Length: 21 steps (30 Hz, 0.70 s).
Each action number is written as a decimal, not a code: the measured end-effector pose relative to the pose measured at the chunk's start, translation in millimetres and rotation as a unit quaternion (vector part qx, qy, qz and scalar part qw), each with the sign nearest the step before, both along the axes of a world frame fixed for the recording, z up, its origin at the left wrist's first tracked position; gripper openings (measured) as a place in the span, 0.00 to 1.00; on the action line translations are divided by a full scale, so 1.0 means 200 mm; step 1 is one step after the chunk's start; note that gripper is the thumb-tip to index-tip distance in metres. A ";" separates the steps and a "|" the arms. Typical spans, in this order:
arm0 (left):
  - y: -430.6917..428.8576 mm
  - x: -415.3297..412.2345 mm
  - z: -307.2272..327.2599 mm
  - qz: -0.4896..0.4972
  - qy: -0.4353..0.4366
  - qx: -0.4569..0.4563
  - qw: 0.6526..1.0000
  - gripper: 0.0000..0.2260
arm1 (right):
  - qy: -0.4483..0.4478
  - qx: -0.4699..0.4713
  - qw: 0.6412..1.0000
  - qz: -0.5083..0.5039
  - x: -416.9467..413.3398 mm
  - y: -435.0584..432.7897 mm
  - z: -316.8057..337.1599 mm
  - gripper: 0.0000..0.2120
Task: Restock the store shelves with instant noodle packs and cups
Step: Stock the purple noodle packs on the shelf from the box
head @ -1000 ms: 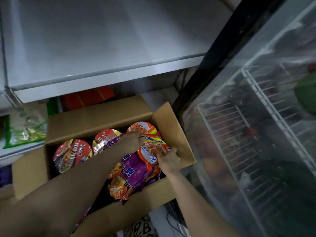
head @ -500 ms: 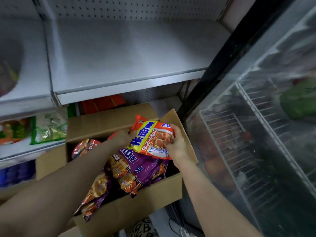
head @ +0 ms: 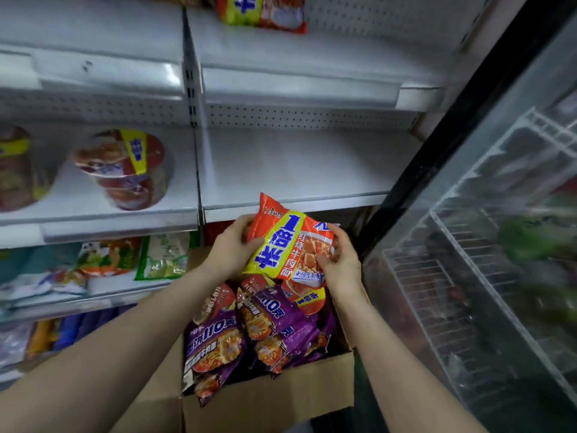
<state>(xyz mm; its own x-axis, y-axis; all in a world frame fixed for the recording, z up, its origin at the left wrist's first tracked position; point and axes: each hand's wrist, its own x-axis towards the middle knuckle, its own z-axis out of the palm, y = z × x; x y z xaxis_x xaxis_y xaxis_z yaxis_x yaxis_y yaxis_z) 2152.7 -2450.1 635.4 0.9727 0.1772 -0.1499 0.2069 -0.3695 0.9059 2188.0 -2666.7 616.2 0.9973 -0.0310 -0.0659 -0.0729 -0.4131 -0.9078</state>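
Note:
An orange and yellow noodle pack (head: 288,242) is held above the open cardboard box (head: 268,401). My left hand (head: 232,245) grips its left edge and my right hand (head: 338,260) grips its right side. Inside the box lie several purple noodle packs (head: 271,326) and red noodle cups (head: 307,296). A bare white shelf (head: 293,164) sits just behind and above the held pack. A noodle cup (head: 125,168) lies tilted on the shelf section to the left. Another orange pack (head: 262,10) rests on the top shelf.
A glass-door cooler (head: 487,245) with wire racks stands close on the right, its black frame (head: 437,151) beside the shelf. Lower left shelves hold green and mixed snack bags (head: 162,256). A vertical shelf post (head: 192,98) divides the two shelf sections.
Both hands have lifted the orange pack out of the box and up toward the shelf edge. My view has tilted upward, showing more shelves.

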 end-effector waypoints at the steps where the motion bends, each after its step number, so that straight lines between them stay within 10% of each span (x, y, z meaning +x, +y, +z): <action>1: 0.02 -0.02 0.06 0.002 -0.025 0.016 1.000 0.23 | -0.021 -0.003 1.000 0.007 0.00 0.02 0.05 0.29; 21: 0.32 -0.15 1.01 0.049 -0.272 0.122 0.953 0.27 | -0.276 -0.011 0.956 0.099 0.10 0.28 1.08 0.27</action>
